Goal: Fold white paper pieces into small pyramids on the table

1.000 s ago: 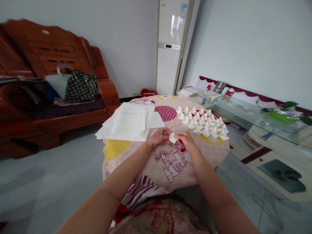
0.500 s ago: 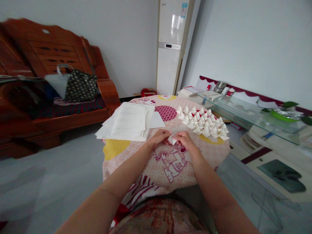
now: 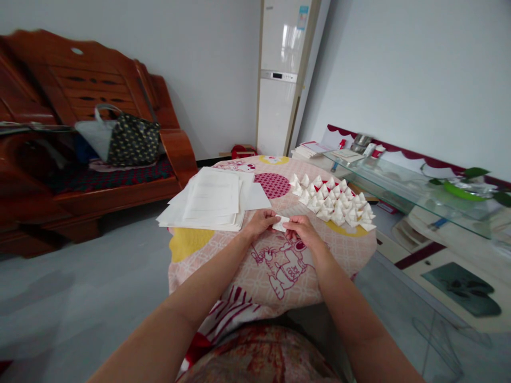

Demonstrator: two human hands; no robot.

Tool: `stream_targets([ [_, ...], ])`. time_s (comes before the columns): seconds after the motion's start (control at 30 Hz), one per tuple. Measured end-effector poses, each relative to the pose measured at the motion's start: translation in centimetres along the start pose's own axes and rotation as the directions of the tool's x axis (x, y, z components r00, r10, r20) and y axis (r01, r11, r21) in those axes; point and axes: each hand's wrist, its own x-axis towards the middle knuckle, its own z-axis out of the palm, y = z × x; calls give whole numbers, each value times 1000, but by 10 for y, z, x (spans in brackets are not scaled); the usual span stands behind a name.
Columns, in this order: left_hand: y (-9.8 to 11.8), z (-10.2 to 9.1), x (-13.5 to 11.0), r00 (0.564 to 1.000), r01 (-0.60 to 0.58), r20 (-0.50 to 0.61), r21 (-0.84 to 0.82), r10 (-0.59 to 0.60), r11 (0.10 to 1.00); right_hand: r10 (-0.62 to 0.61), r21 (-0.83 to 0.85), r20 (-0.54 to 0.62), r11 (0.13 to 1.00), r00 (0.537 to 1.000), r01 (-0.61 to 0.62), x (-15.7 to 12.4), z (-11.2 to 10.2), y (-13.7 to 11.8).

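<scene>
Both of my hands meet over the middle of a small table covered with a pink cartoon-print cloth (image 3: 275, 276). My left hand (image 3: 261, 223) and my right hand (image 3: 303, 230) each pinch one side of a small folded white paper piece (image 3: 281, 223), fingers closed on it just above the cloth. A stack of white paper sheets (image 3: 213, 198) lies at the table's far left. Several finished folded white paper shapes (image 3: 333, 201) sit in rows at the far right of the table.
A wooden bench (image 3: 80, 159) with a dotted handbag (image 3: 128, 139) stands to the left. A tall white air-conditioner unit (image 3: 281, 80) stands in the corner. A glass-topped cabinet (image 3: 403, 183) with papers and a green dish runs along the right wall.
The folded paper piece has shifted slightly left and up between my fingers and now looks flatter. My hands have drawn a little closer together.
</scene>
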Motion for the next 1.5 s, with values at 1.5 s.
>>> stream_targets([
  [1.5,2,3,-9,900,-363,205,841,385,401,-459,-886,31,399,888,237,0,14,-1],
])
